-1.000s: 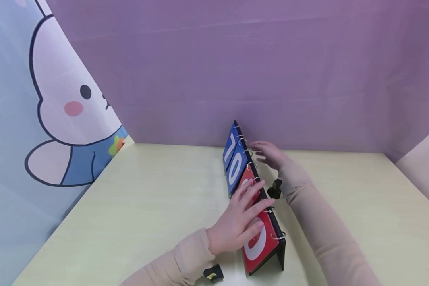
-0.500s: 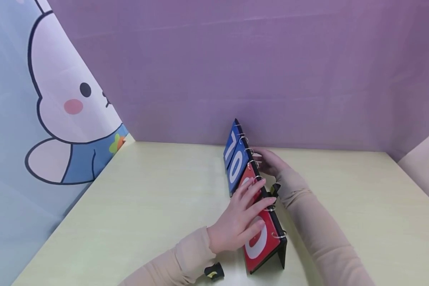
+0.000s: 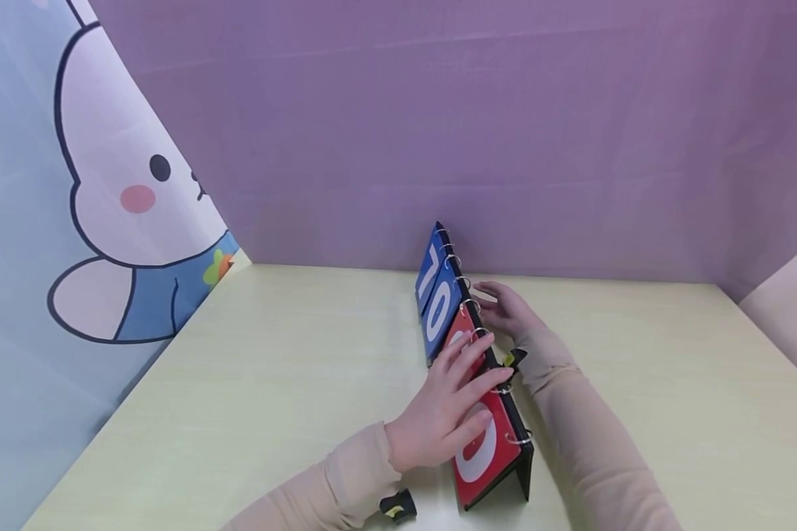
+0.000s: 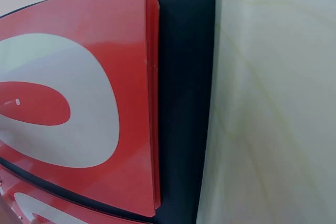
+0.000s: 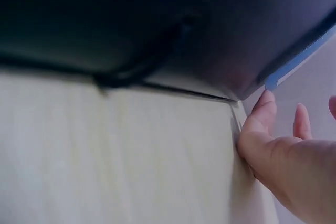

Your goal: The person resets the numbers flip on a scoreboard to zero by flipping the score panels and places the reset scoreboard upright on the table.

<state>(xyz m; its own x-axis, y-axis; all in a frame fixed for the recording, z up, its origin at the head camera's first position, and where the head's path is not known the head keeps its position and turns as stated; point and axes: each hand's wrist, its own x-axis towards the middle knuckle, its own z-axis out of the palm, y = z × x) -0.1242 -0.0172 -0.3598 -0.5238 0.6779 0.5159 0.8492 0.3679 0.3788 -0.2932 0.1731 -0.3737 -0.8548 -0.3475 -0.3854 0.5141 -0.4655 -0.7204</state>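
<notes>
A flip scoreboard [image 3: 432,295] with a black backing [image 4: 185,103] stands tent-like, stretching away from me. Its far half bears blue number cards and its near half red ones, hung on metal rings. My left hand [image 3: 438,413] rests with straight, spread fingers over the red cards [image 3: 498,450], fingertips at the top edge. On the other side, my right hand [image 3: 510,311] is beside the black back panel, fingers extended. In the right wrist view, the right hand's thumb [image 5: 265,108] is near a blue card edge [image 5: 302,59]; I cannot tell whether they touch.
A pale table [image 3: 292,369] lies beneath the scoreboard. A purple backdrop [image 3: 478,133] rises behind it, with a cartoon rabbit sheet [image 3: 126,184] at the left. Dark strap-like pieces [image 3: 398,506] show by both wrists.
My right hand has come slightly nearer to me along the back of the scoreboard, first bending its fingers toward the panel, then straightening them. My left hand and the scoreboard look nearly still.
</notes>
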